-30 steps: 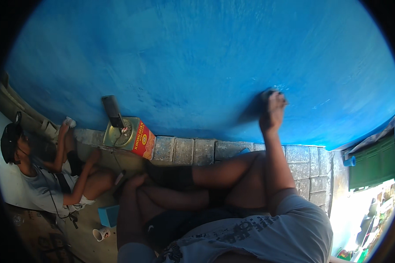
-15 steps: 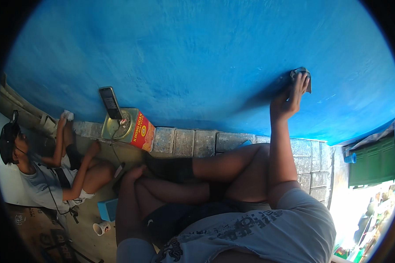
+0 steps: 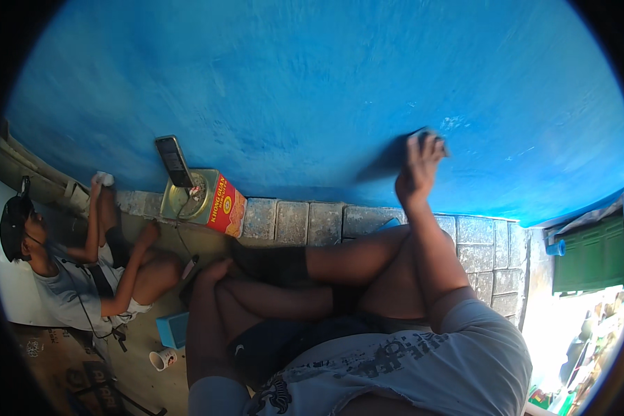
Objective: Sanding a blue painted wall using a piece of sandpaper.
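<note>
Right hand holding a dark pad against a blue wall

The seated person's right hand [image 3: 417, 173] reaches to the far side, on the right, where its fingers spread over a dark pad [image 3: 443, 145] and grip it flat-handed against the blue wall [image 3: 291, 90]. The pad lies beneath the fingertips, partly hidden by them, and a shadow falls on the wall to its left. Pale scuffs mark the wall just beyond. The left hand [image 3: 217, 270] rests low beside the dark sock [image 3: 274, 267] of a crossed leg; whether it is open or closed on something cannot be told. Just left of it is a small, slim object [image 3: 190, 267], indistinct in shadow. Grey paving blocks [image 3: 292, 222] run along the foot of the wall. On the left, a red and yellow tin [image 3: 227, 208] stands near the wall, with a phone [image 3: 173, 161] upright at its top. Nearer lie a blue box [image 3: 172, 331] and a tipped white cup [image 3: 162, 359]. At far left, a co-worker in a dark cap [image 3: 14, 225] holds a white item [image 3: 105, 179] near the wall.
</note>
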Demonstrator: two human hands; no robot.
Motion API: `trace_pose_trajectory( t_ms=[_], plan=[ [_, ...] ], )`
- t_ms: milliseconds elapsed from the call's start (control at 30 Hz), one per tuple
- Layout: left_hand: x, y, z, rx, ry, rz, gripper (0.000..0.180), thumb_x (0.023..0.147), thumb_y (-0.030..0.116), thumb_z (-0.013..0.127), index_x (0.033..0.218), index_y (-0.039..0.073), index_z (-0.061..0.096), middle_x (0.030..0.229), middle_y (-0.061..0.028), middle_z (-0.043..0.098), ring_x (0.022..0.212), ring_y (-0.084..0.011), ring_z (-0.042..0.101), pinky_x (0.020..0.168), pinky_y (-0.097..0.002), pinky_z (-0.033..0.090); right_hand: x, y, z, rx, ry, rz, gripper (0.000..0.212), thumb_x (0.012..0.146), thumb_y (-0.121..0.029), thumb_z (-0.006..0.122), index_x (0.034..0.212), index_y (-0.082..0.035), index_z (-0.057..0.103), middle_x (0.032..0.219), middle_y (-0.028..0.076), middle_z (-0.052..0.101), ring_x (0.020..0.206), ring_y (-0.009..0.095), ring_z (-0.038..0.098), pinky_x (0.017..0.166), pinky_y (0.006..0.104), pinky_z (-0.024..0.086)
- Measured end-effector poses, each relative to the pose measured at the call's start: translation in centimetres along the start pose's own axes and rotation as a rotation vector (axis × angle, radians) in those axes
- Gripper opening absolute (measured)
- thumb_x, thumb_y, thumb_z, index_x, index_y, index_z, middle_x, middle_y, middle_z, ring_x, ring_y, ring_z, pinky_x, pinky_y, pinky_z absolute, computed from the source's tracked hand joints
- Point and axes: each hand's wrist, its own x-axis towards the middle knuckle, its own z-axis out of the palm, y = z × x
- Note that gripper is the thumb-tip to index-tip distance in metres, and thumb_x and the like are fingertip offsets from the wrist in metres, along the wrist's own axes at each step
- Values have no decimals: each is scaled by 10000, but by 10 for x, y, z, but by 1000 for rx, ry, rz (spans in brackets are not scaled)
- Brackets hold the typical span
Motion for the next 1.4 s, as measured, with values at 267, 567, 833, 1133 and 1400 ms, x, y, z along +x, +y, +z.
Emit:
trace_pose_trajectory(
  t_ms=[267, 567, 833, 1133, 1400],
  plan=[
    [-23, 9, 1, 119, 49, -25, 641, 968, 519, 420, 1293, -13, 567, 1313, -251, 571, 1232, -369, 542, 1035, -420, 392, 53, 22, -22, -85, 202, 182, 459, 923, 21, 498, 1381, 48, 478, 1448, 284, 425, 1397, 454, 324, 1142, 565, 197],
    [-9, -4, 1, -16, 42, -14, 661, 963, 530, 438, 1311, -22, 545, 1264, -234, 601, 1170, -333, 577, 997, -414, 419, 43, 0, -21, 68, -44, 187, 567, 959, -191, 526, 1438, 73, 377, 1495, 328, 315, 1422, 504, 220, 1152, 556, 146],
    [13, 4, 11, -90, -12, 16, 565, 983, 467, 430, 1245, -8, 588, 1160, -189, 649, 1039, -297, 616, 924, -408, 443, 5, -6, -18, 50, -127, 210, 537, 901, -104, 565, 1406, 42, 453, 1480, 290, 377, 1431, 467, 240, 1159, 555, 135],
    [-7, 14, 8, -29, -31, 27, 558, 1009, 470, 383, 1256, 12, 585, 1216, -163, 626, 1060, -247, 585, 952, -384, 424, 42, 37, -41, 2, 304, 326, 400, 935, -7, 494, 1331, 13, 551, 1428, 267, 461, 1404, 427, 329, 1157, 536, 186],
    [-86, 113, 4, 68, 91, -159, 768, 989, 634, 279, 1328, -9, 529, 1340, -176, 548, 1223, -272, 505, 1062, -375, 339, 54, 36, -39, -42, 237, 249, 440, 876, 120, 486, 1248, -51, 646, 1378, 225, 534, 1354, 439, 408, 1117, 559, 278]
  ],
)
